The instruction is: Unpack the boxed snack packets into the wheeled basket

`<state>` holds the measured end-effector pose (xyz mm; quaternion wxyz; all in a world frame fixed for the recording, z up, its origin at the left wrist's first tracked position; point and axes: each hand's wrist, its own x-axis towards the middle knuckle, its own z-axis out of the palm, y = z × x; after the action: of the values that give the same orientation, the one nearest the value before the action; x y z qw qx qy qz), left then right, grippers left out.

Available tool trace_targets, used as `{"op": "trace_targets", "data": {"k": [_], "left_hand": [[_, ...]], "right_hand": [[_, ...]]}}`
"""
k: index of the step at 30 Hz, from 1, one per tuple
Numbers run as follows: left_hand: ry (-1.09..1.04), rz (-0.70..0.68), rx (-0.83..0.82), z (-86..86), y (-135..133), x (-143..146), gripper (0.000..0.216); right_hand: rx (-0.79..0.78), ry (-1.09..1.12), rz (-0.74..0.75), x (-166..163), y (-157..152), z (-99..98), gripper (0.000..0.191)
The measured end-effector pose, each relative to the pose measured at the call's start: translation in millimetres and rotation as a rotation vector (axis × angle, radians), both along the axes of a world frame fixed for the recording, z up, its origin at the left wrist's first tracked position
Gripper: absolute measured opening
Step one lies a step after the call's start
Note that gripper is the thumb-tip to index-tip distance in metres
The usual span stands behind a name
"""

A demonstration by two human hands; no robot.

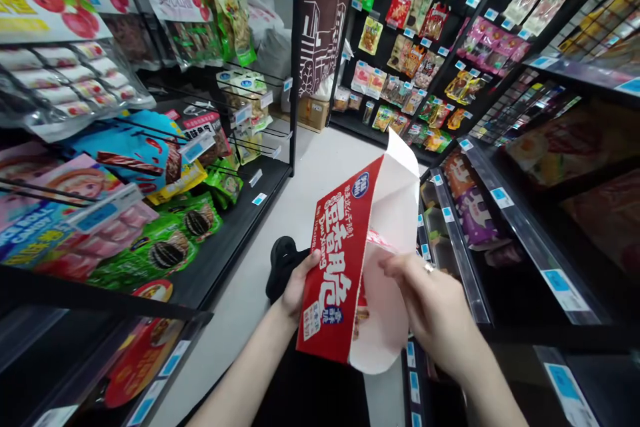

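Observation:
A red snack carton [334, 273] with white and blue lettering is tilted in front of me, its open end and white flaps [383, 327] facing right. My left hand [296, 287] grips the carton's left side, with the thumb on the printed red face. At the open end is my right hand [427, 300], fingers curled, the fingertips at the mouth of the carton between the flaps. What those fingers pinch, if anything, is hidden. Red-and-white printed packets [377, 239] show partly inside the carton.
Left shelves hold hanging snack bags, including a blue bag [135, 147] and green packs [165, 247]. Black shelves with price tags [565, 287] run close along the right. A rack of hanging packets [400, 60] stands ahead, beyond the grey floor [345, 147]. My black shoe [283, 260] is below.

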<state>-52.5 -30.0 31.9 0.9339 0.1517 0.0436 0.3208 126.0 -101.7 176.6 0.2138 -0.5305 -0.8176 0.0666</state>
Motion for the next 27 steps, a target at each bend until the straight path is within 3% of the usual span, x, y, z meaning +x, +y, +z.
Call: {"op": "trace_targets", "data": {"k": [3, 7, 9, 12, 15, 20, 25, 27], "left_hand": [[0.009, 0.021, -0.013, 1.8, 1, 0, 0.056], [-0.011, 0.003, 0.028, 1.1, 1, -2, 0.047], [-0.028, -0.005, 0.045, 0.2, 1, -3, 0.042], [-0.028, 0.001, 0.038, 0.1, 1, -4, 0.044], [-0.034, -0.009, 0.022, 0.3, 1, -4, 0.049], [-0.115, 0.004, -0.001, -2.3, 3, -3, 0.036], [-0.211, -0.025, 0.019, -2.0, 10, -5, 0.035], [-0.230, -0.014, 0.017, 0.7, 12, -7, 0.035]], "right_hand": [[-0.091, -0.098, 0.022, -7, 0, 6.7, 0.036], [-0.079, -0.327, 0.090, -33, 13, -8.5, 0.055], [-0.054, -0.361, 0.139, -43, 20, -16.1, 0.049], [-0.170, -0.425, 0.210, -47, 29, -20.2, 0.021], [-0.209, -0.409, 0.157, -39, 32, -15.6, 0.020], [0.196, 0.086, -0.046, -6, 26, 1.2, 0.029], [0.958, 0.676, -0.566, 46, 30, 8.5, 0.006], [0.985, 1.000, -0.566, 72, 35, 3.9, 0.009]]}}
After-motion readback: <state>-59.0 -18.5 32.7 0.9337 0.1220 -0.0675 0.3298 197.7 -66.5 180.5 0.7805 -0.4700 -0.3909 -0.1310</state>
